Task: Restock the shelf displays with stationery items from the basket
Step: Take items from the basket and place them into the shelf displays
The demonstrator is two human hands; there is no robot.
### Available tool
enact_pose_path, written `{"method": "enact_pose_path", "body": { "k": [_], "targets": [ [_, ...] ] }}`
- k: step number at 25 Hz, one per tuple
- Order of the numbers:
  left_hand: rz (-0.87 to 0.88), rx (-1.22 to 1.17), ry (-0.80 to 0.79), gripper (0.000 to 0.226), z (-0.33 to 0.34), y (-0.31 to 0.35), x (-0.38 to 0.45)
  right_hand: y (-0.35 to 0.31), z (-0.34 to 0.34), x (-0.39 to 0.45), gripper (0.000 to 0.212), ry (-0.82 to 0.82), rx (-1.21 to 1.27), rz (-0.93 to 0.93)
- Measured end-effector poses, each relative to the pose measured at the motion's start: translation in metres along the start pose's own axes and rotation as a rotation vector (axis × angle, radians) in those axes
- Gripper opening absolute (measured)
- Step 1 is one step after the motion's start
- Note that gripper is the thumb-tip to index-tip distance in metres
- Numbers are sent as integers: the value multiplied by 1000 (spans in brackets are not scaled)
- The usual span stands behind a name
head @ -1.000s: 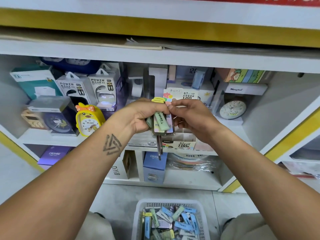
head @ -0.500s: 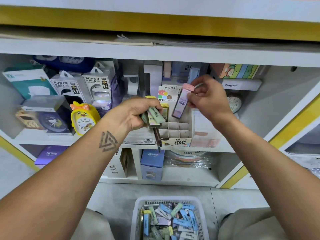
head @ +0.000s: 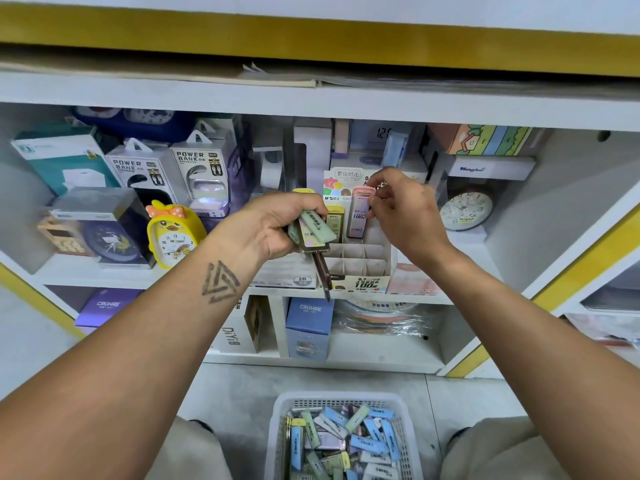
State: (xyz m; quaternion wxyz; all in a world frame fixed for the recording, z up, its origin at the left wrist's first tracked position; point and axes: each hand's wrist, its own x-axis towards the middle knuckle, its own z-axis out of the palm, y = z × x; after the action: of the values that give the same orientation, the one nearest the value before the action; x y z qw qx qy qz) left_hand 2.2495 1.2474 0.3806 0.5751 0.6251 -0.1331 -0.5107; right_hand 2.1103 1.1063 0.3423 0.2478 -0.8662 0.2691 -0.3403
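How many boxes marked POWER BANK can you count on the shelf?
2: one POWER BANK box stands left of the other POWER BANK box, both behind the yellow duck clock. More may be hidden behind.

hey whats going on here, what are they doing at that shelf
A person is restocking a divided display box on the shelf with slim lead cases. The right hand pinches the top of a pink case standing in a back slot beside a yellow case. The left hand grips a bundle of cases. More lie in the white basket on the floor.
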Motion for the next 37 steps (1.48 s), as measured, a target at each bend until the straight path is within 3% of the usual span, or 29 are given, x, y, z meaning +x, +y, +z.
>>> {"method": "enact_pose_path", "body": {
  "k": [6, 9, 13, 15, 18, 22, 26, 31, 33, 37],
  "targets": [
    [2, -23, -10, 18, 1, 0, -1, -3, 3, -2, 20, -13, -46, -42],
    [3, -33, -24, 18, 1, 1, -2, 0, 5, -9, 17, -113, -80, -33],
    [3, -87, -39, 23, 0, 2, -5, -8, 1, -11, 26, -90, -328, -125],
    [14, -129, -35, 25, 0, 2, -7, -20, -2, -11, 21, -152, -66, 36],
    [35, -185, -28, 25, 1, 3, -9, -39, -8, -19, 18, -462, 564, 475],
    [75, -216, -22, 17, 3, 2, -10, -47, -11, -34, 20, -745, 861, 659],
    [75, -334, -29, 10, 0, 2, -13, -46, -11, -34, 12, -600, 1005, 708],
    [79, -381, 74, 15, -8, 4, -12, -36, -23, -27, 25, -355, 802, 663],
    [86, -331, 105, 13, -7, 2, -11, -34, -24, -25, 28, -317, 808, 651],
    [68, -215, -10, 3, 5, -2, -16, -36, -18, -26, 26, -313, 870, 602]
  ]
}}
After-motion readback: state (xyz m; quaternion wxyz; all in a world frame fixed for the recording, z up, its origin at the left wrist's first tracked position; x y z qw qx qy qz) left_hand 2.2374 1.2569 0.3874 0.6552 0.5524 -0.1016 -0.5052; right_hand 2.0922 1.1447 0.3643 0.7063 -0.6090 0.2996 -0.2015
